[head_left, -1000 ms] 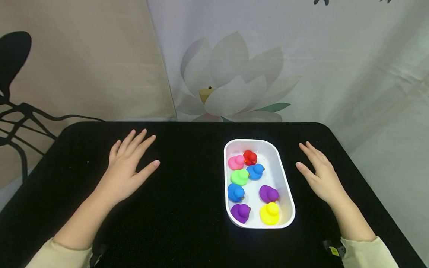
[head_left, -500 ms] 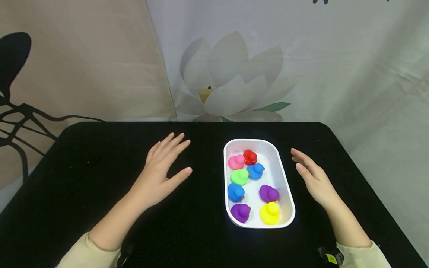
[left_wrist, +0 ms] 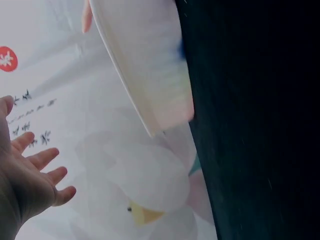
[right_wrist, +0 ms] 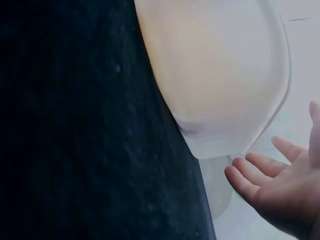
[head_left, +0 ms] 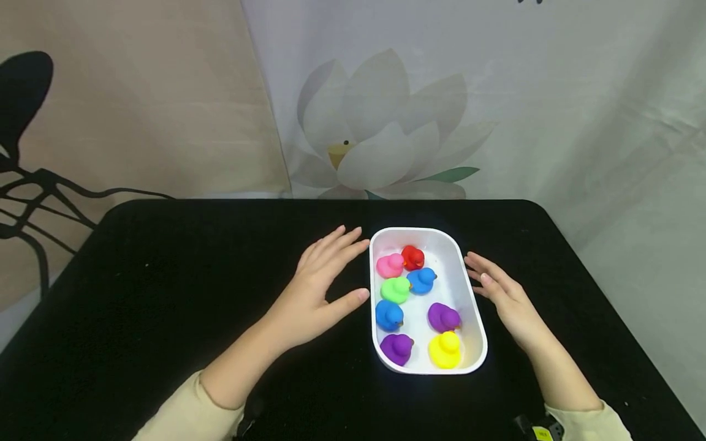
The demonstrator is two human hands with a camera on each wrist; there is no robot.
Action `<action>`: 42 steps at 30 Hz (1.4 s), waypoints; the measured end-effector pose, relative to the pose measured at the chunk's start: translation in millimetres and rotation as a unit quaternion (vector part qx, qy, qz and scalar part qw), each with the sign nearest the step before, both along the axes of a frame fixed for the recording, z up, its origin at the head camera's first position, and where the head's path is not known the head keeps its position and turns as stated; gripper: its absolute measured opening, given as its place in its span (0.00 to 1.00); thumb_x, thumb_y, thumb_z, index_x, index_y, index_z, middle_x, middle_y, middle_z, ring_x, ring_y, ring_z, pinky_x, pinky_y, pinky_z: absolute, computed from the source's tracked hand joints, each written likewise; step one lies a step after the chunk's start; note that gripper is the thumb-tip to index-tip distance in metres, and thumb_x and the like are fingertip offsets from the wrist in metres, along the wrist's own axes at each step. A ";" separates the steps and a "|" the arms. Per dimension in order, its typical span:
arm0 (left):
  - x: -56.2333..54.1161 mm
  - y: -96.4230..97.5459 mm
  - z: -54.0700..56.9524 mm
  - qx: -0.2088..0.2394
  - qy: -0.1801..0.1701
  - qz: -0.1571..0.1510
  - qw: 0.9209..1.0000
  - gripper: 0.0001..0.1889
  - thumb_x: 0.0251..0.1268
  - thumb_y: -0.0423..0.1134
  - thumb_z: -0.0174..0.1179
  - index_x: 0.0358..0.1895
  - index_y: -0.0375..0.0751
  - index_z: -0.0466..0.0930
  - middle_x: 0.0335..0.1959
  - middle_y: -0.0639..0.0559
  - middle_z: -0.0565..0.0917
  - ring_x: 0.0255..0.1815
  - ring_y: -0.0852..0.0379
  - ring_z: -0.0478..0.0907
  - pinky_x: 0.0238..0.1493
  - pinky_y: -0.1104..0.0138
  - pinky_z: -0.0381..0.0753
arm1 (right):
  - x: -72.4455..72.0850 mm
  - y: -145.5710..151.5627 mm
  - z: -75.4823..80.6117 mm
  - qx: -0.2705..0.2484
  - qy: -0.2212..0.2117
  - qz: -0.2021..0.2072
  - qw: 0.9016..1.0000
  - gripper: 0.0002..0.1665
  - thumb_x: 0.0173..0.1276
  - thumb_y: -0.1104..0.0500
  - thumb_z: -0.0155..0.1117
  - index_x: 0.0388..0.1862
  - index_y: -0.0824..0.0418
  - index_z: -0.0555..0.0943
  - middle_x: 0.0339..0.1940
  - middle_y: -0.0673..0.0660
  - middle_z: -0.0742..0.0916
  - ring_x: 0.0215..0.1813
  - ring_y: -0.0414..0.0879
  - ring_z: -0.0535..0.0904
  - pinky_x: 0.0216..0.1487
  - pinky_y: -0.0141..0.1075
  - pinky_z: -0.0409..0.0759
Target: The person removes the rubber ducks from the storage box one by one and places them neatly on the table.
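A white tray [head_left: 473, 361] with rounded corners stands on the black table, holding several rubber ducks: a red duck [head_left: 412, 258], a pink duck [head_left: 390, 266], a green duck [head_left: 394, 290], a yellow duck [head_left: 444, 350], and blue and purple ones. Close to its left side is my left hand [head_left: 317, 294], fingers spread and straight; the left wrist view shows a gap between this hand [left_wrist: 30, 175] and the tray wall [left_wrist: 150, 75]. My right hand [head_left: 504, 300] is beside the right rim with relaxed fingers. Whether its fingertips touch the tray wall [right_wrist: 220, 85], I cannot tell.
The black table [head_left: 138, 294] extends around the tray to rounded far corners. Behind it hangs a pale curtain [head_left: 551, 122] with a printed lotus. A black chair [head_left: 41, 177] stands beyond the table's left edge.
My left hand has moved right across the table to the tray's left side. My right hand has shifted left toward the right rim. The tray and ducks have stayed put.
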State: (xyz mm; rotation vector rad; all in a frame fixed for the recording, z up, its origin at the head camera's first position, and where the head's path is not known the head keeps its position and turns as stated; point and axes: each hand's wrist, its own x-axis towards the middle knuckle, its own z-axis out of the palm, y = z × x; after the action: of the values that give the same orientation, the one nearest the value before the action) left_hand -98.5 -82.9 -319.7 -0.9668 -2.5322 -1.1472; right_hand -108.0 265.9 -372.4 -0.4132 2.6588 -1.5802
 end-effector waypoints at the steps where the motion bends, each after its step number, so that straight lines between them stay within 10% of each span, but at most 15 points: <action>1: 0.2 4.0 0.1 0.003 -0.002 -0.007 1.000 0.33 0.65 0.53 0.58 0.72 0.51 0.62 0.75 0.57 0.55 0.76 0.55 0.42 0.69 0.42 0.43 | -0.1 0.0 -1.2 -0.001 -0.004 0.002 1.000 0.28 0.79 0.56 0.41 0.73 0.65 0.58 0.71 0.65 0.67 0.67 0.61 0.66 0.53 0.26 0.71; 10: 2.3 38.3 -4.9 0.016 -0.020 -0.057 0.998 0.34 0.62 0.52 0.60 0.71 0.51 0.63 0.73 0.57 0.60 0.74 0.57 0.48 0.67 0.46 0.55 | -2.0 0.8 -12.0 -0.004 -0.031 0.011 0.999 0.29 0.79 0.53 0.40 0.74 0.63 0.58 0.72 0.64 0.65 0.68 0.61 0.65 0.59 0.55 0.69; 22: 0.9 71.7 -15.0 0.019 -0.083 -0.106 0.991 0.34 0.63 0.56 0.58 0.72 0.59 0.60 0.72 0.62 0.60 0.72 0.61 0.53 0.61 0.56 0.69 | -5.0 6.4 -28.5 -0.041 -0.050 0.018 0.998 0.31 0.77 0.54 0.46 0.75 0.62 0.56 0.71 0.64 0.66 0.67 0.62 0.66 0.56 0.49 0.70; 42: -31.4 110.5 -28.9 0.000 -0.181 -0.144 0.973 0.30 0.62 0.47 0.63 0.68 0.53 0.67 0.64 0.59 0.72 0.64 0.60 0.67 0.53 0.67 0.75 | -8.7 11.5 -36.2 -0.066 -0.067 0.038 0.995 0.34 0.74 0.58 0.50 0.76 0.58 0.54 0.72 0.67 0.65 0.68 0.66 0.63 0.57 0.58 0.67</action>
State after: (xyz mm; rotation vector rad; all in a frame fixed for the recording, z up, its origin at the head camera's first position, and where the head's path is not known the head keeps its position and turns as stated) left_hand -129.9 27.7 -348.6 -1.2598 -2.7269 -1.5310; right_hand -116.7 277.4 -408.6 -0.3905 2.4211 -1.7022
